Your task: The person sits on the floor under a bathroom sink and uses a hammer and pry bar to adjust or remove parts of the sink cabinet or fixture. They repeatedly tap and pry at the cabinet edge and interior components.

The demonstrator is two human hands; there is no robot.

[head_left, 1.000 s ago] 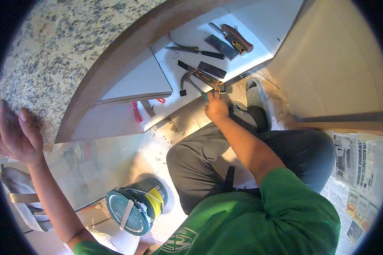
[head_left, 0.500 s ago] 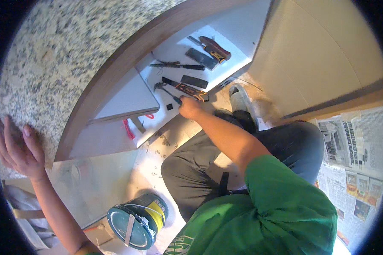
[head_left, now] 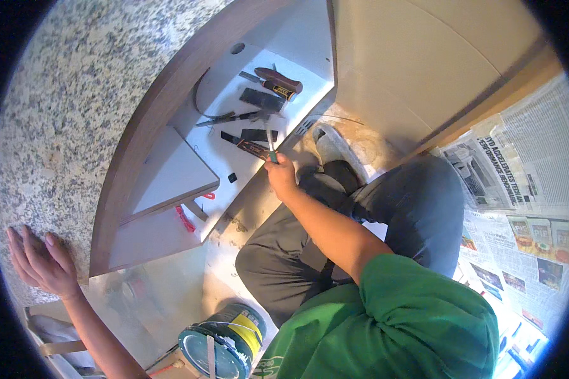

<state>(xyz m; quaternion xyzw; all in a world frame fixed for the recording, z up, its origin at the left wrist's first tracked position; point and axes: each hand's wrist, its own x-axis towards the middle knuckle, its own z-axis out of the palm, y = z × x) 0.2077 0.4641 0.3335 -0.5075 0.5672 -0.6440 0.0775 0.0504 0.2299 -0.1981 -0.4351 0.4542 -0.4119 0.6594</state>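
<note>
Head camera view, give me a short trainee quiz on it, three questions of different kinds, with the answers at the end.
1. What tool is gripped in the right hand?
2. True or false: the left hand is reaching inside the cabinet.
3. What colour is the label on the dark green bucket?
A) Red
B) Yellow
C) Blue

Key:
1. A hammer.
2. False; it is at the speckled countertop.
3. B
</note>
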